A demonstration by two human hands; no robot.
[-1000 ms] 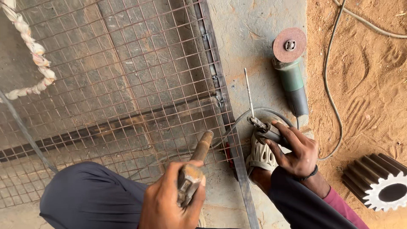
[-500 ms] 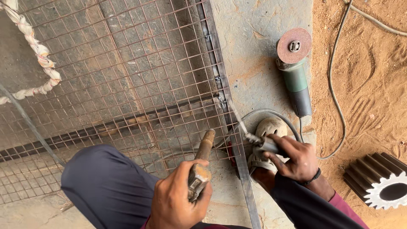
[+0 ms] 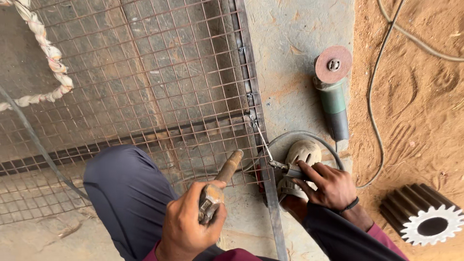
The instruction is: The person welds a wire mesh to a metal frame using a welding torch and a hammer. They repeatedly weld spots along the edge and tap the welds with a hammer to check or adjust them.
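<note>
From the head view, the right hand (image 3: 333, 186) is wrapped around an electrode holder (image 3: 286, 169), whose thin welding rod (image 3: 262, 139) slants up to the joint where the wire mesh panel (image 3: 145, 82) meets its steel frame bar (image 3: 247, 77). The left hand (image 3: 186, 227) is clenched round the handle of a chipping hammer (image 3: 220, 186), its head hovering over the mesh near the knee (image 3: 125, 188). The rod tip appears to touch the frame, though the contact is too small to confirm. For a sound tack, I judge the rod should stay steeply angled, the hand braced, and the hammer kept off the seam. 1 angle grinder (image 3: 333, 92) lies well apart on the concrete.
</note>
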